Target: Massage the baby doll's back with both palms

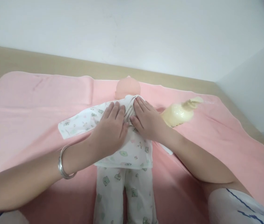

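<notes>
A baby doll lies on a pink blanket, its rounded head at the far end. It wears a white long-sleeved top with small printed figures and matching trousers. My left hand rests on the left side of the top's chest, fingers extended. Beside it, my right hand lies on the upper chest with fingers stretched toward the neckline. Cloth is bunched between the two hands. One sleeve spreads out to the left; most of the other is hidden under my right arm.
A glossy pale-yellow object with a narrow, twisted-looking end lies on the blanket to the right; its kind is unclear. Beyond the blanket runs a light wooden surface, meeting a white wall.
</notes>
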{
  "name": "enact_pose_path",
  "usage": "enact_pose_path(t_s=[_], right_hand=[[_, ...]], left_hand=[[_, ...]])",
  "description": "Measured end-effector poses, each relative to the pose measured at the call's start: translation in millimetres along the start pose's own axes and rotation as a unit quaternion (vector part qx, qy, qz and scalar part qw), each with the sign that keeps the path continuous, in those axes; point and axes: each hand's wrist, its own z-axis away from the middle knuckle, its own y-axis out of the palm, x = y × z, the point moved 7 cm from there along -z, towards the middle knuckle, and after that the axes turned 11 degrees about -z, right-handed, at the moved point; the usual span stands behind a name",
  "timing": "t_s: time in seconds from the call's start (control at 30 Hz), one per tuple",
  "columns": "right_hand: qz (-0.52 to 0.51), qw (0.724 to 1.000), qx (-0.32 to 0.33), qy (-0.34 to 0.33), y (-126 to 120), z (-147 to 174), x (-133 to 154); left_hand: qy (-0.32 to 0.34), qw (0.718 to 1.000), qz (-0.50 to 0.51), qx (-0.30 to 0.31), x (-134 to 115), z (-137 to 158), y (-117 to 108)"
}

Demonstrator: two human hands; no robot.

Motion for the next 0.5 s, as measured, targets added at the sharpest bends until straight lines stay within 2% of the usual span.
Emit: enact_pose_path(t_s=[0.23, 0.37, 0.5], right_hand=[[0.073, 0.997, 0.009, -0.021, -5, 12, 20], [0.109, 0.993, 0.03, -0.029, -6, 22, 33], [0.085, 0.996, 0.035, -0.01, -7, 22, 34]], left_hand=[[-0.059, 0.994, 0.04, 0.079, 15, -10, 4], [-0.068, 0.993, 0.068, 0.064, 27, -21, -1], [-0.086, 0.991, 0.078, 0.062, 36, -27, 5]])
